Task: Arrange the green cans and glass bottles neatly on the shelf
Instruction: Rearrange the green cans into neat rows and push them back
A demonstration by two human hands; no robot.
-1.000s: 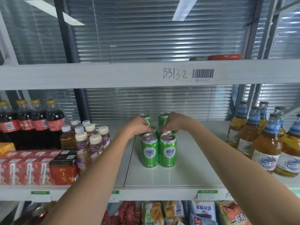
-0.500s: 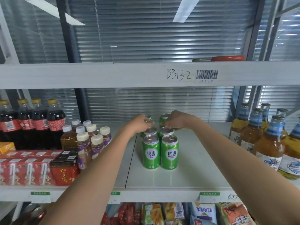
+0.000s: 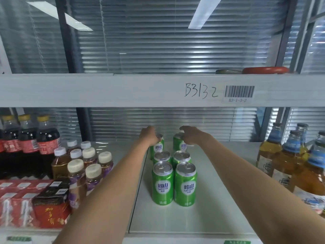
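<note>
Rear cans repositioned — both hands have moved to the back row.
My left hand [image 3: 149, 136] and right hand [image 3: 190, 136] each clamp fingers on a rear green can [image 3: 158, 147], now spread apart; glass bottles [image 3: 288, 159] wait untouched on the shelf [image 3: 219, 217].

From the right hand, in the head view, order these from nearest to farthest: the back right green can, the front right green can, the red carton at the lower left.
1. Back right green can: under the right hand, at the back.
2. Front right green can: toward the shelf's front edge.
3. Red carton: far across, lower left.
</note>
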